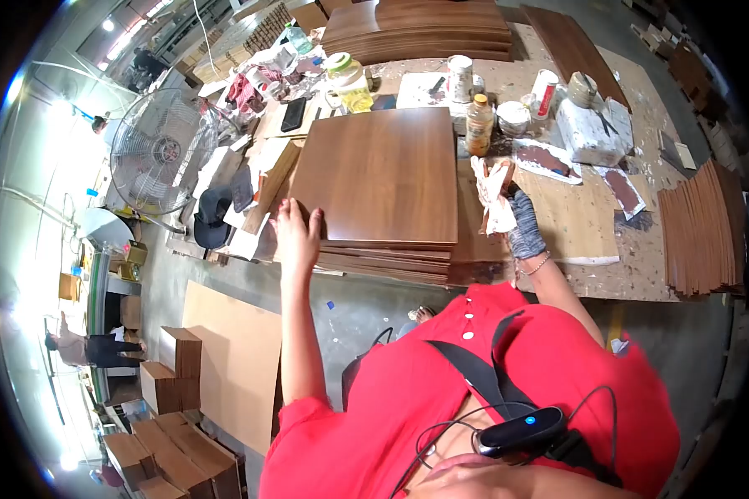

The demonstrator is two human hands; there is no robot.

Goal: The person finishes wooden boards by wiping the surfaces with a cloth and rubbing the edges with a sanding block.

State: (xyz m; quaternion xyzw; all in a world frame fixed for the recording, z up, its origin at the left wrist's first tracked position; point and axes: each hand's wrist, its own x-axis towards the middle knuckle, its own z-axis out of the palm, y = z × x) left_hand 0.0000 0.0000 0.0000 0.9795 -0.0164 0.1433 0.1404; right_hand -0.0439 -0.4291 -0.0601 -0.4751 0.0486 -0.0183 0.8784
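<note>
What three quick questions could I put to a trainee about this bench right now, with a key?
1. Which corner of the middle stack is the left hand at?

2. True or false: the orange-capped bottle is lying on its side.

3. The gloved right hand holds: (a) a phone, (b) a crumpled wad, (c) a jug.

Key
1. The near left corner.
2. False; the bottle stands upright.
3. (b), the wad.
</note>
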